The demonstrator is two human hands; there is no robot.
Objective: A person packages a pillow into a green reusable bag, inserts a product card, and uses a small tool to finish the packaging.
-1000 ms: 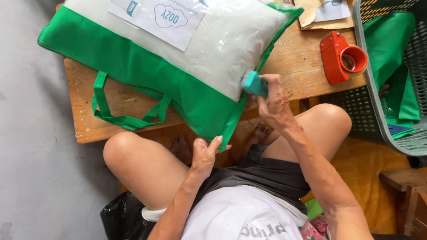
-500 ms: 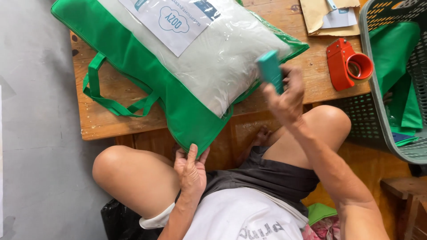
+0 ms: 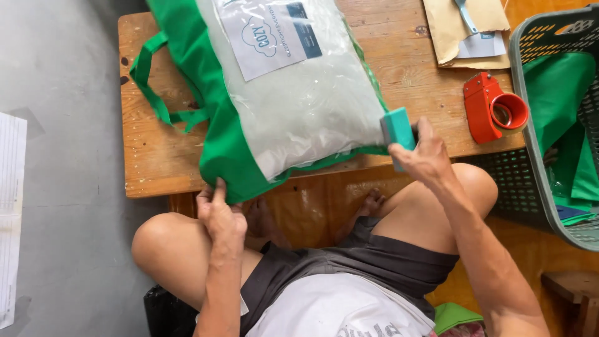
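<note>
A green fabric bag with a clear plastic front (image 3: 281, 106) holds a white pillow and lies on a low wooden table (image 3: 150, 156), one corner hanging over the near edge. My left hand (image 3: 218, 212) pinches that lower green corner. My right hand (image 3: 424, 153) grips a small teal block (image 3: 397, 128) and presses it against the bag's right edge. The bag's green handles (image 3: 153, 81) lie loose on the table to the left. A white label sits under the plastic.
A red tape dispenser (image 3: 496, 112) stands on the table's right end, with brown envelopes (image 3: 465, 31) behind it. A grey plastic basket (image 3: 555, 137) with green fabric is at the right. My bare knees are under the table edge. A paper sheet (image 3: 11, 218) lies on the grey floor.
The bag has turned clockwise, its long side now running away from me. My left hand shifted left with the corner. My right hand brought the teal block back down to the bag's edge.
</note>
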